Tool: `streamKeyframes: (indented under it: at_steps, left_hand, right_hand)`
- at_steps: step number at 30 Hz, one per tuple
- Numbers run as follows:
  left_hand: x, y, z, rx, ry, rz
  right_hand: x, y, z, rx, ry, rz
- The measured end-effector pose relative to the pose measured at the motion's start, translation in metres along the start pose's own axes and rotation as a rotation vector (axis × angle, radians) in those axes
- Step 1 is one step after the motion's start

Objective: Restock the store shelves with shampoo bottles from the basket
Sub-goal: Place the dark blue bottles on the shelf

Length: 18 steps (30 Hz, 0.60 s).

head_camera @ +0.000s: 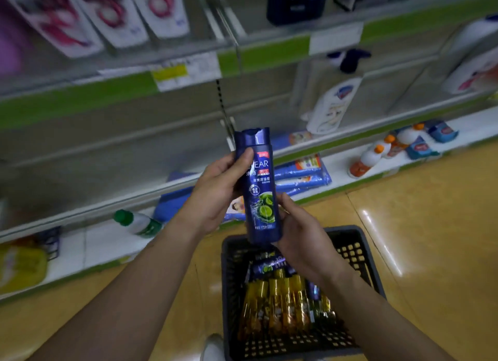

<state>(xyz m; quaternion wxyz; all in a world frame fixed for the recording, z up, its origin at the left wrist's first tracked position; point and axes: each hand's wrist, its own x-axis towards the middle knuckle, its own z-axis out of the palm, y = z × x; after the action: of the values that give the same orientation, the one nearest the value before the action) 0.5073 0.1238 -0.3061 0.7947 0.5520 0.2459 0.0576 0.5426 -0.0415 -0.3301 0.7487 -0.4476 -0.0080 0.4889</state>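
Observation:
A dark blue shampoo bottle (260, 188) with a lime picture on its label is held upright above the basket. My left hand (215, 191) grips its upper part, thumb across the label. My right hand (301, 236) holds its lower end from the right and below. Under my hands a black plastic basket (361, 255) stands on the floor, holding several amber-yellow bottles (277, 304) and a few more dark blue ones (265, 266). The grey shelf (113, 156) in front of me at hand height looks bare on its left half.
The lowest white shelf (89, 242) holds a green-capped bottle (137, 222), blue packs (301, 177) and orange-capped bottles (372, 156). A white bottle (331, 107) leans on the right shelf. Packaged goods hang above. Shiny yellow floor (431, 239) spreads to the right; a shoe (213, 347) is beside the basket.

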Motion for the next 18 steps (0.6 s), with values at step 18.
streamKeyframes:
  at_steps: [18]
  left_hand:
    - [-0.090,0.125,-0.102,-0.021,0.206,0.215]
  right_hand:
    - [0.028,-0.003,0.170,-0.097,-0.283,-0.005]
